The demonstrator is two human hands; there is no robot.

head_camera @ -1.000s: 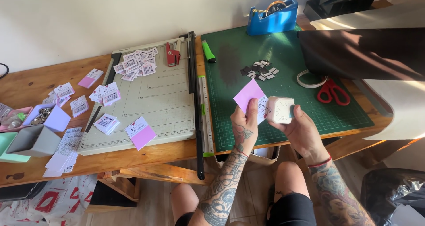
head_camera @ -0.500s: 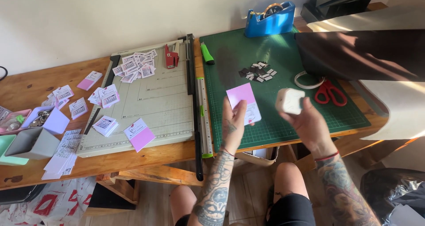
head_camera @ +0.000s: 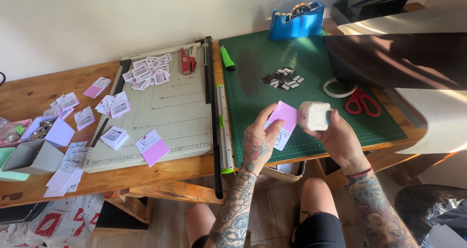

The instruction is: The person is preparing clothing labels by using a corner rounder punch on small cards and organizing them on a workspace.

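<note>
Over the green mat, left fingers pinch a pink card; right fingers clasp a white punch.

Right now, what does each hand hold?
Left hand: closed on the pink card.
Right hand: closed on the white block.

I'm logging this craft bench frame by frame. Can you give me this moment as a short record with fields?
Left hand: left hand holds a pink and white card by its lower edge.
Right hand: right hand holds a small white corner punch against the card's right corner.
Surface below: green cutting mat.
On the mat: red scissors, tape roll, small dark pieces, green marker.
Left of the mat: paper trimmer bearing printed slips.
</note>
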